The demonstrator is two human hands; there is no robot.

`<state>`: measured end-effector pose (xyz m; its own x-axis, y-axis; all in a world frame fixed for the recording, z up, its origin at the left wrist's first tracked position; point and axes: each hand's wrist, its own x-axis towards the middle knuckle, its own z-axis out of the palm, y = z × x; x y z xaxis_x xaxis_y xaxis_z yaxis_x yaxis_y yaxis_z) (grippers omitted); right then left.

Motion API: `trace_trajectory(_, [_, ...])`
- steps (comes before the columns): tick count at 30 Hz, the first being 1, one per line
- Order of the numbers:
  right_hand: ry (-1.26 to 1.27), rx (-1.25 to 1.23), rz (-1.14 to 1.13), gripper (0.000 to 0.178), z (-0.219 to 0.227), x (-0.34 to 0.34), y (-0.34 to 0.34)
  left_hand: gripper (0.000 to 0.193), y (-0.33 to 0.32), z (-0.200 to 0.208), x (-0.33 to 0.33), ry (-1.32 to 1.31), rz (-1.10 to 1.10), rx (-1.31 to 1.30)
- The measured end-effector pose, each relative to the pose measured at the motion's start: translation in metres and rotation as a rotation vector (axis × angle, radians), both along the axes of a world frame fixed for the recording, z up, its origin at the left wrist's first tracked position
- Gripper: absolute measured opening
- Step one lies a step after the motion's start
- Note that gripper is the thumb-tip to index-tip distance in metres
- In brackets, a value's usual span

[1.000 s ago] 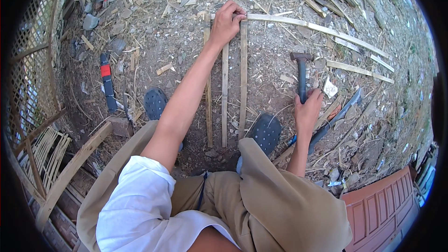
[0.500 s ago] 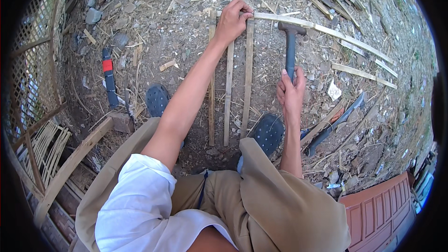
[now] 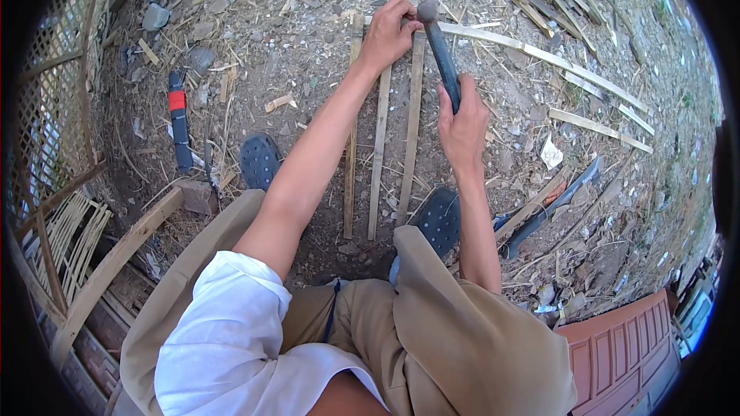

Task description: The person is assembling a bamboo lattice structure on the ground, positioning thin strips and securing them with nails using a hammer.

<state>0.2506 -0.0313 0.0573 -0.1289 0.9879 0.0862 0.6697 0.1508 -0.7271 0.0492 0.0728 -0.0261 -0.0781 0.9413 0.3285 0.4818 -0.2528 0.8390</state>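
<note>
Hammer (image 3: 442, 56): swung leftward since the earlier frame; its head now appears over the crosswise wooden strip (image 3: 493, 37), just beside your left hand (image 3: 388, 35).
Right hand (image 3: 464, 119): your fingers wrap closed around the handle, on your side of that strip.
Left fingers: curled at that strip; how tightly, and on what, you cannot tell.
Three lengthwise strips (image 3: 378, 162): running toward you from the crosswise one.
Bearing: your left fingers look exposed.

The right hand (image 3: 464, 119) gripped a hammer (image 3: 442, 55), its head (image 3: 428, 10) near the left hand (image 3: 387, 35); that perhaps pinched something small over wooden slats (image 3: 413, 108).
</note>
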Motion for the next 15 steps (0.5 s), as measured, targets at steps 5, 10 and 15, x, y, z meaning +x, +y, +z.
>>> trace_trajectory(5, [0.015,-0.082,-0.031,0.02,-0.002,-0.004,-0.001,0.015,-0.002,0.0,0.001,-0.047,-0.005,-0.011])
trace_trajectory(10, [0.033,-0.048,-0.045,0.02,0.012,-0.003,-0.003,0.014,0.0,-0.005,-0.003,-0.006,-0.024,0.01])
trace_trajectory(15, [-0.032,-0.088,0.004,0.02,-0.001,0.005,0.001,0.023,-0.001,-0.004,0.001,-0.055,-0.026,-0.056])
